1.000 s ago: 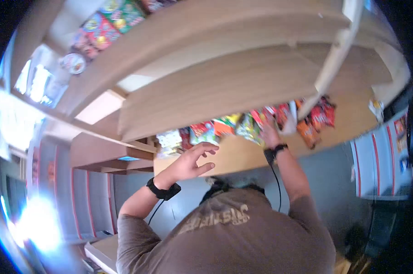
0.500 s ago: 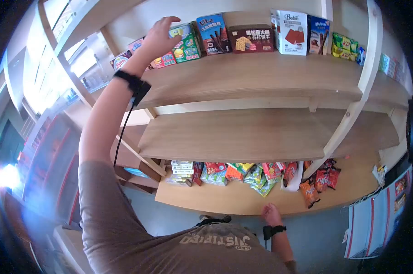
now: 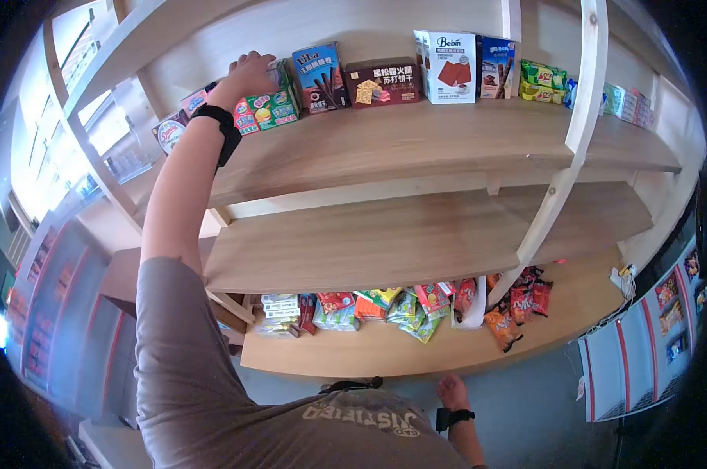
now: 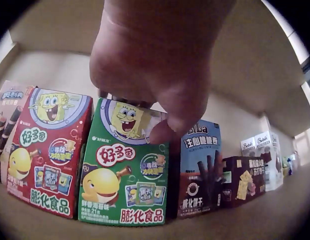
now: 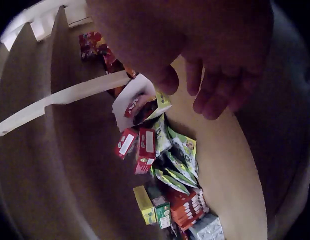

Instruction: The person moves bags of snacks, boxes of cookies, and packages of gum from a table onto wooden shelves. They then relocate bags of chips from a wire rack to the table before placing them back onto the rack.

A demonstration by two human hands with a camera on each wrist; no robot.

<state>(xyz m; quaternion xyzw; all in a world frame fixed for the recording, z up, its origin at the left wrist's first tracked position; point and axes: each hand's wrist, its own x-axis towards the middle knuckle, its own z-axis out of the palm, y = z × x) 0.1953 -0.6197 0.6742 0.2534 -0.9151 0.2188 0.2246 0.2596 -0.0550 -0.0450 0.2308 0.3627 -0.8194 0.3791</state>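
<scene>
On the upper shelf point(image 3: 416, 129), my left hand point(image 3: 249, 76) reaches over the top of a green snack box point(image 3: 275, 111). The left wrist view shows the hand point(image 4: 155, 65) gripping that green box point(image 4: 120, 170), thumb on its front upper corner and fingers behind its top edge. A red box point(image 4: 47, 150) stands to its left and a blue box point(image 4: 200, 172) to its right. My right hand point(image 3: 452, 391) hangs near the lower table's front edge, fingers loosely curled and holding nothing; in the right wrist view the hand point(image 5: 195, 50) is above the table edge.
A dark red box point(image 3: 383, 83) and a white box point(image 3: 451, 69) stand farther right on the upper shelf. Wooden posts point(image 3: 553, 203) cross the shelves. Snack bags point(image 3: 502, 327) and small boxes point(image 3: 280, 314) lie along the lower table point(image 3: 330, 358).
My left hand has risen from in front of the lower shelves to the upper shelf and taken hold of the green box. The right hand has drawn back from the bags. The head view has shifted.
</scene>
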